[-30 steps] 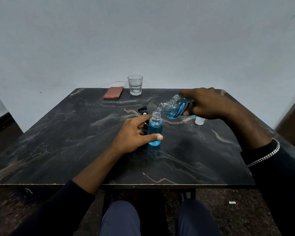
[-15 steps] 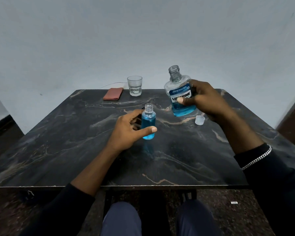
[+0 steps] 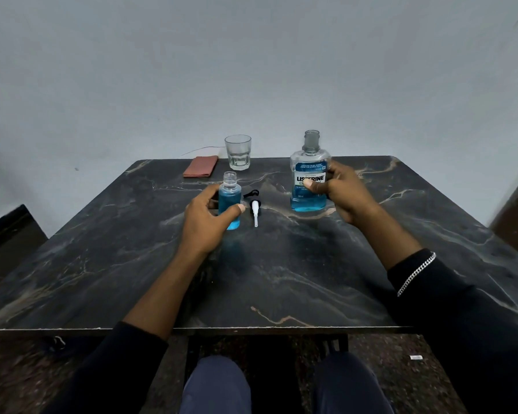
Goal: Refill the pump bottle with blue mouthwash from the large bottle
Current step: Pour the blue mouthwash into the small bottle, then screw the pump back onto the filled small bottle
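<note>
One wide-angle view, from the head, facing forward and down; left hand and right hand sit near, wall far beyond them.

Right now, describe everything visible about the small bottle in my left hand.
The small bottle is clear and plastic-looking, round, with a narrow open neck and no pump fitted. Blue liquid fills it to about the shoulder. It stands upright on the dark marbled table, the left hand gripping its body, thumb in front. Its pump head lies beside it.
</note>
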